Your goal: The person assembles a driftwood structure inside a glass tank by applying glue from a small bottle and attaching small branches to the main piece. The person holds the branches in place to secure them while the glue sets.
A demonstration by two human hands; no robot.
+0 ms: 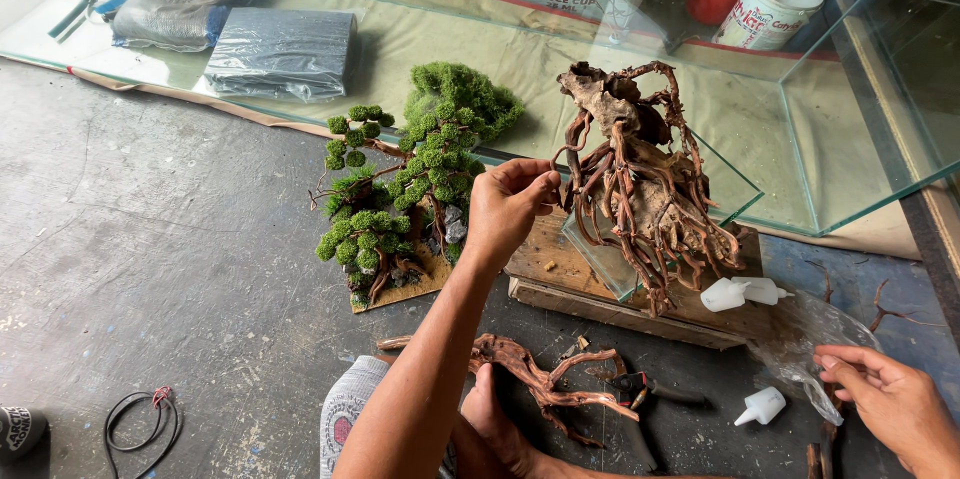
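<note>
My left hand (508, 204) is raised and pinches a thin root of the brown driftwood sculpture (640, 179). The sculpture stands on a small glass pane (598, 261) over a wooden board (600, 307). At the lower right, my right hand (890, 404) has its fingertips closed on the edge of a crumpled clear plastic bag (800, 339). A loose driftwood branch (540, 379) lies on the floor by my foot (492, 419). Small white squeeze bottles lie on the board (742, 292) and on the floor (760, 405).
A mossy green miniature tree (400, 199) on a cardboard base stands left of my left hand. A large glass tank (830, 139) behind holds plastic-wrapped packs (280, 54) and a white tub (768, 9). Cutters (640, 386) and a black cable (140, 419) lie on the grey floor.
</note>
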